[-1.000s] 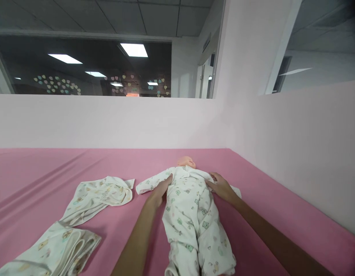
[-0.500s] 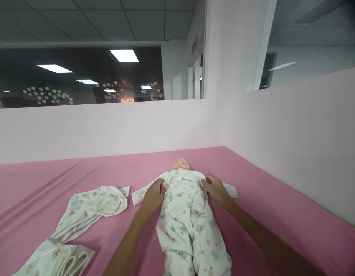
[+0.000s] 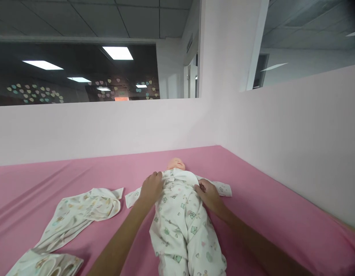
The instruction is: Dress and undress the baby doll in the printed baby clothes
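Note:
A baby doll (image 3: 176,164) lies on its back, head away from me, dressed in a white printed shirt (image 3: 184,176) and matching pants (image 3: 184,214). The shirt's lower edge is bunched up around the chest, above the pants' waistband. My left hand (image 3: 152,188) is at the doll's left-hand side in view, its fingers curled over the shirt's edge. On the opposite side my right hand (image 3: 208,193) is closed, thumb and fingers pinched at the pants' waistband. Both sleeves stretch outward past my hands.
A pink sheet (image 3: 131,237) covers the surface. To the left lies another white printed garment (image 3: 79,211), crumpled, with a folded part near the front. White walls (image 3: 108,130) with windows close off the back and right sides.
My left hand has shifted up over the shirt's edge. My right hand has moved slightly down and curled in at the waist. The whole view has shifted a little.

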A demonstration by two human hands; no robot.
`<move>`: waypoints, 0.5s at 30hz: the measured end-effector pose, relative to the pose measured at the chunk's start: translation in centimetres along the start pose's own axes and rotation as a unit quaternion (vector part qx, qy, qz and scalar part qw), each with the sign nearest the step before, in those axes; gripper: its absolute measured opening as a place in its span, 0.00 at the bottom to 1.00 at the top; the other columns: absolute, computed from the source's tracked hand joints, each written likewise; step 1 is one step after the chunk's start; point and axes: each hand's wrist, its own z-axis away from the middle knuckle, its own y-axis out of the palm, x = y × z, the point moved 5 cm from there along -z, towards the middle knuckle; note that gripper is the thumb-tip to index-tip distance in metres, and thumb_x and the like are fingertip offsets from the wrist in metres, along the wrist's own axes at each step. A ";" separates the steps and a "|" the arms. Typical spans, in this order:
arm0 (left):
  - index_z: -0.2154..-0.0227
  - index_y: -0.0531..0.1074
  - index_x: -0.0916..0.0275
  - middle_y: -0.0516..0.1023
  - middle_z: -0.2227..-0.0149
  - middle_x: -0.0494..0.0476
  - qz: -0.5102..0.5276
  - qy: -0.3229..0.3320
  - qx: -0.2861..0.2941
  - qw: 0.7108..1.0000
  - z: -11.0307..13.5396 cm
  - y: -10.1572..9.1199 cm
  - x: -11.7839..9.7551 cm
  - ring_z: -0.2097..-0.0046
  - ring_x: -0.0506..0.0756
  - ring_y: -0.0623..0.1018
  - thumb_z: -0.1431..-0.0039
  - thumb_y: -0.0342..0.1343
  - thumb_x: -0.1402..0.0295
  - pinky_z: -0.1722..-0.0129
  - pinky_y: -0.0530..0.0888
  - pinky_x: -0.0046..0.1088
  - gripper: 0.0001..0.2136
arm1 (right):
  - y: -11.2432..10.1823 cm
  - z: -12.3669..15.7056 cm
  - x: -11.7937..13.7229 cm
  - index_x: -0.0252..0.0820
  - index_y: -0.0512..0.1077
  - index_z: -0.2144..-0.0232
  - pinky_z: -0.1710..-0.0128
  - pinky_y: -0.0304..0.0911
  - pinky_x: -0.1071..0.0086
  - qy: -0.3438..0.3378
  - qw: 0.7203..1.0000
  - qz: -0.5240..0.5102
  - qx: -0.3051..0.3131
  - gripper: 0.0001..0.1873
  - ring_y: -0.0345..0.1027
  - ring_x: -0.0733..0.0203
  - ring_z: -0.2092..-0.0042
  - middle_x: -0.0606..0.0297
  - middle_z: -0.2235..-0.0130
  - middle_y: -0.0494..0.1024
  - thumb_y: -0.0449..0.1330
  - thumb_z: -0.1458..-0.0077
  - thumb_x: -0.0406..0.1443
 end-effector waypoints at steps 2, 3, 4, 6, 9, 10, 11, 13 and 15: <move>0.67 0.65 0.62 0.71 0.64 0.62 -0.052 -0.005 0.008 0.999 0.8 -0.7 1.2 0.63 0.59 0.73 0.49 0.45 0.84 0.70 0.61 0.30 0.12 | -0.3 0.1 -0.7 0.44 0.61 0.76 0.68 0.54 0.67 -0.011 1.000 0.021 -0.012 0.11 0.59 0.59 0.69 0.67 0.74 0.65 0.51 0.45 0.40; 0.68 0.65 0.62 0.71 0.64 0.62 -0.075 -0.009 0.008 0.997 1.3 -1.0 1.6 0.63 0.59 0.73 0.50 0.45 0.85 0.72 0.60 0.30 0.12 | -0.4 0.2 -1.0 0.44 0.62 0.75 0.67 0.55 0.66 -0.017 1.000 0.023 -0.011 0.10 0.60 0.58 0.68 0.66 0.73 0.66 0.52 0.45 0.40; 0.69 0.64 0.61 0.70 0.64 0.62 -0.090 -0.017 0.006 0.996 1.8 -1.1 2.0 0.63 0.59 0.73 0.50 0.45 0.84 0.72 0.59 0.30 0.11 | -0.4 0.2 -1.3 0.44 0.64 0.74 0.65 0.56 0.66 -0.024 0.999 0.023 -0.008 0.08 0.60 0.58 0.67 0.65 0.71 0.67 0.52 0.46 0.40; 0.71 0.62 0.61 0.70 0.64 0.60 -0.070 -0.046 -0.009 0.996 2.6 -1.2 2.5 0.65 0.58 0.72 0.47 0.44 0.81 0.73 0.59 0.30 0.08 | -0.3 0.2 -1.7 0.43 0.67 0.68 0.62 0.57 0.65 -0.045 0.999 0.025 0.000 0.07 0.62 0.56 0.63 0.63 0.66 0.70 0.54 0.47 0.40; 0.69 0.61 0.60 0.71 0.63 0.58 0.081 -0.111 -0.011 0.990 3.1 0.3 2.8 0.67 0.55 0.71 0.44 0.46 0.73 0.71 0.62 0.29 0.02 | 0.1 0.2 -2.4 0.43 0.68 0.61 0.59 0.59 0.63 -0.046 0.998 0.034 0.013 0.11 0.64 0.55 0.59 0.61 0.61 0.70 0.55 0.48 0.39; 0.68 0.62 0.59 0.72 0.62 0.58 0.140 -0.127 -0.002 0.982 3.0 1.0 2.8 0.66 0.55 0.72 0.44 0.47 0.71 0.69 0.63 0.29 0.02 | 0.2 0.3 -2.7 0.43 0.68 0.61 0.59 0.59 0.64 -0.034 0.999 0.035 0.017 0.11 0.64 0.55 0.59 0.61 0.61 0.70 0.54 0.48 0.39; 0.66 0.62 0.59 0.73 0.61 0.57 0.191 -0.138 0.008 0.972 2.9 1.7 2.9 0.64 0.56 0.73 0.45 0.48 0.70 0.68 0.64 0.29 0.03 | 0.3 0.3 -3.0 0.44 0.68 0.62 0.60 0.59 0.64 -0.018 0.999 0.036 0.021 0.10 0.64 0.56 0.60 0.61 0.61 0.70 0.53 0.47 0.38; 0.66 0.63 0.59 0.75 0.62 0.56 0.245 -0.143 0.024 0.959 2.8 2.8 3.0 0.62 0.57 0.73 0.45 0.47 0.71 0.66 0.64 0.29 0.04 | 0.3 0.2 -3.4 0.44 0.67 0.67 0.63 0.58 0.66 0.009 0.999 0.038 0.023 0.07 0.64 0.57 0.62 0.63 0.63 0.70 0.52 0.48 0.37; 0.69 0.63 0.58 0.75 0.66 0.54 0.234 -0.131 0.011 0.963 3.0 3.0 3.2 0.64 0.57 0.73 0.45 0.44 0.73 0.68 0.63 0.29 0.05 | 0.1 0.3 -3.6 0.44 0.64 0.71 0.67 0.55 0.67 0.026 0.998 0.043 0.022 0.04 0.63 0.58 0.66 0.65 0.68 0.69 0.51 0.48 0.37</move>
